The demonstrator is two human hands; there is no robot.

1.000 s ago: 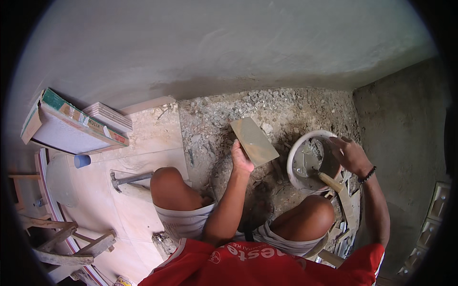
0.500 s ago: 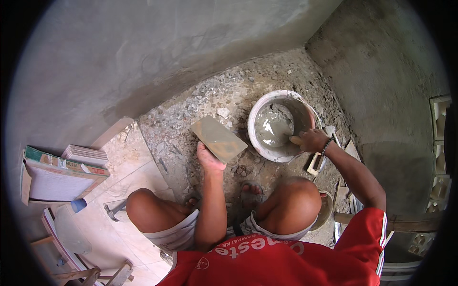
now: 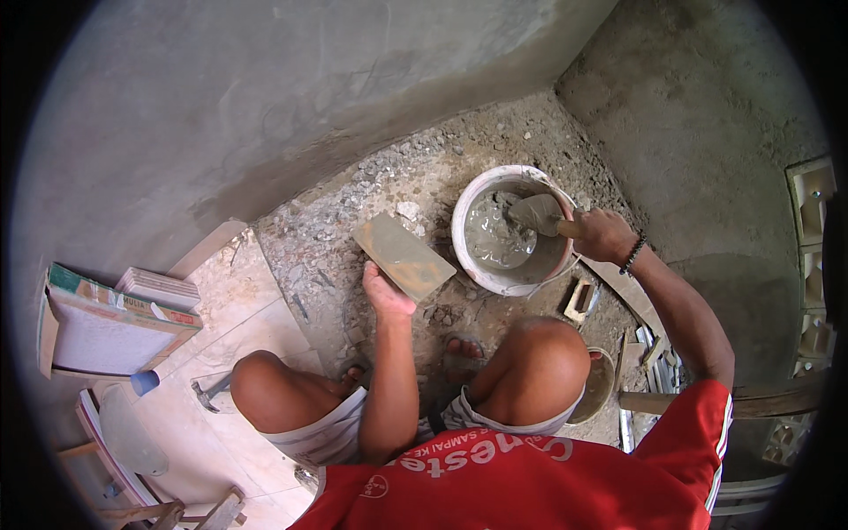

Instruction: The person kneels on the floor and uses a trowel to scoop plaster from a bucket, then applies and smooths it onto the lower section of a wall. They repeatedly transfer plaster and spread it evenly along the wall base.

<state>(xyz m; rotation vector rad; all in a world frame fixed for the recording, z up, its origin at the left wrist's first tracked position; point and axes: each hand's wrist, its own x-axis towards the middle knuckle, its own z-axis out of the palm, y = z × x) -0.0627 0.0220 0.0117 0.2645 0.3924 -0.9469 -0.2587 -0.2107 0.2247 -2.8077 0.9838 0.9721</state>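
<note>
My left hand (image 3: pixel 387 291) grips the near edge of a rectangular tile piece (image 3: pixel 402 252), held flat over the rubble with its grey-brown face up. My right hand (image 3: pixel 606 236) is closed round the wooden handle of a trowel (image 3: pixel 537 214). The trowel's grey-coated blade lies inside the white bucket (image 3: pixel 460 234), above wet grey mortar (image 3: pixel 496 240). The bucket stands just right of the tile piece, its handle hanging at the right rim.
Plastered walls meet at the far corner. At left, an open tile box (image 3: pixel 115 318), stacked tiles (image 3: pixel 159 287) and a hammer (image 3: pixel 208 393) lie by the pale tiled floor (image 3: pixel 238 327). A smaller bucket (image 3: pixel 596 389) stands beside my right knee; a wooden-handled float (image 3: pixel 580 300) lies nearby.
My right hand has moved right and up from inside the bucket to its right rim, lifting the trowel blade out of the mortar into view. The tile piece stays nearly still.
</note>
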